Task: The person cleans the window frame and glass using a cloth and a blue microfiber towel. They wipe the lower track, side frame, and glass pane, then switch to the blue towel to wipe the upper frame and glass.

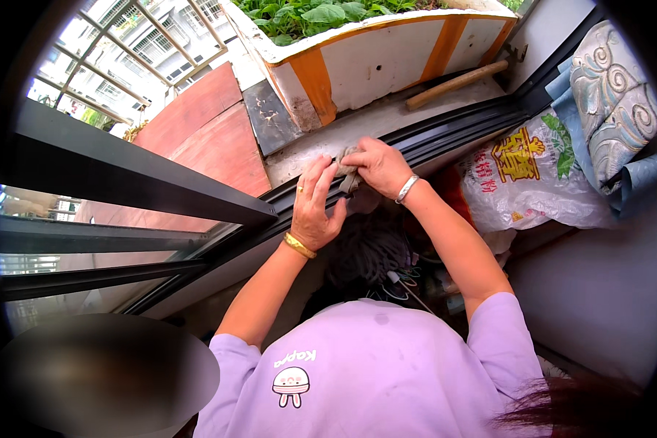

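Note:
My right hand (384,172) is closed on a bunched grey-brown cloth (349,175) at the black window track (445,139). A silver bracelet is on that wrist. Just left of the cloth, my left hand (315,208) has its fingers stretched out and its thumb apart. Its fingertips are beside the cloth, and whether they touch it is hard to tell. A ring and a gold-coloured bracelet show on the left hand and wrist. Part of the cloth is hidden under the right fingers.
Dark-framed window panels (139,175) stand at left. Beyond the track are a white planter box (379,66) with leafy greens, a wooden stick (456,85) and reddish boards (204,139). A printed plastic bag (533,182), folded patterned fabric (613,102) and a grey stranded bundle (369,252) lie nearer.

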Demonstrator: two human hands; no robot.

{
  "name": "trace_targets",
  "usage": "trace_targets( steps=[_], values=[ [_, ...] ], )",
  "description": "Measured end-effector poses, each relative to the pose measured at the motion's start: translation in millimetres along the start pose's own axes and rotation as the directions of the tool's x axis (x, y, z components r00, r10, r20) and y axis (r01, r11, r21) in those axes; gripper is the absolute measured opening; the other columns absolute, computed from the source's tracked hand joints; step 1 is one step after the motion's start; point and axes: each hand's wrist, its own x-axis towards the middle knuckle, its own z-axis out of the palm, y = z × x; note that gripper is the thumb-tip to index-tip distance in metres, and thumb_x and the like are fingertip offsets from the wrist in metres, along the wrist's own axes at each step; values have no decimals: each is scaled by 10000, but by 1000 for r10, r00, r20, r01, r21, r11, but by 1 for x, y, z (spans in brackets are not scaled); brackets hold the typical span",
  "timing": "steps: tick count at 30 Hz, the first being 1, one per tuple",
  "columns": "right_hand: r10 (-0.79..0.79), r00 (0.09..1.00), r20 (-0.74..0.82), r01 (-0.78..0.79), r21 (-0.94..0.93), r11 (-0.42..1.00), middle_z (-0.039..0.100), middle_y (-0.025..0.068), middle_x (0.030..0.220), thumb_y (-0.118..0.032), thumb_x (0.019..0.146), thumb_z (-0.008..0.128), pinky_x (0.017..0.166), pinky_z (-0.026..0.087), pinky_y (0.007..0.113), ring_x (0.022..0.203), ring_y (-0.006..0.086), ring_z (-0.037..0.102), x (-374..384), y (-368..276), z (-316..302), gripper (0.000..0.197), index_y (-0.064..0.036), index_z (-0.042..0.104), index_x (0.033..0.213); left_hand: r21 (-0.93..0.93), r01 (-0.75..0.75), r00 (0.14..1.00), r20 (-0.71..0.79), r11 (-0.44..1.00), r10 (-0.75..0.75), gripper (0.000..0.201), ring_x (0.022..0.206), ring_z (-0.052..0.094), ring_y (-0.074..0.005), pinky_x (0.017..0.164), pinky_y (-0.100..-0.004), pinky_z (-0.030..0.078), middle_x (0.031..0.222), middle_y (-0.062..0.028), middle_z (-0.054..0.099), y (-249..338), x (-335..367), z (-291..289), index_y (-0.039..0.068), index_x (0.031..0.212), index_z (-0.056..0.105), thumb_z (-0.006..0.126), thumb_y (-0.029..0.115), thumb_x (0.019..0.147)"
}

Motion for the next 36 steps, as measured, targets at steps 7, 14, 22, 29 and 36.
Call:
trace_targets(
  steps=[7,14,22,29,36],
  values=[
    [161,987,8,-136,-492,860,581,183,919,-96,780,564,762,531,415,884,348,597,-17,13,-19,170,-56,706,863,126,212,977,-22,969,-211,426,1070,576,-364,953,-433,447,1141,-183,602,22,-103,-82,-12,1155,586,637,-35,732],
    [179,951,251,-29,-505,863,601,163,984,-110,750,631,773,539,354,916,301,596,9,-41,11,118,-40,716,792,348,411,908,-241,843,-343,378,1075,561,-342,953,-420,431,1126,-166,597,10,-140,-117,-1,1138,600,622,-18,761],
    [-3,944,331,20,-50,999,584,129,905,-92,749,586,755,514,404,882,318,595,19,-40,27,176,-162,721,838,484,484,874,-239,729,-422,370,1104,526,-301,974,-432,383,1145,-120,577,-23,-164,-124,44,1121,626,669,59,754],
    [99,975,201,-18,-369,929,591,148,985,-119,793,577,817,524,372,981,287,577,10,-69,51,137,-86,706,828,500,488,872,-233,716,-432,397,1101,509,-303,967,-438,377,1135,-107,558,-29,-165,-118,65,1099,644,702,98,707],
    [-75,910,407,-29,243,970,610,108,927,-90,782,577,819,507,331,893,264,622,24,-67,49,185,-70,724,891,511,485,872,-214,710,-441,473,1116,482,-307,984,-442,354,1141,-110,528,-30,-169,-116,87,1145,626,713,116,680]
  ],
)
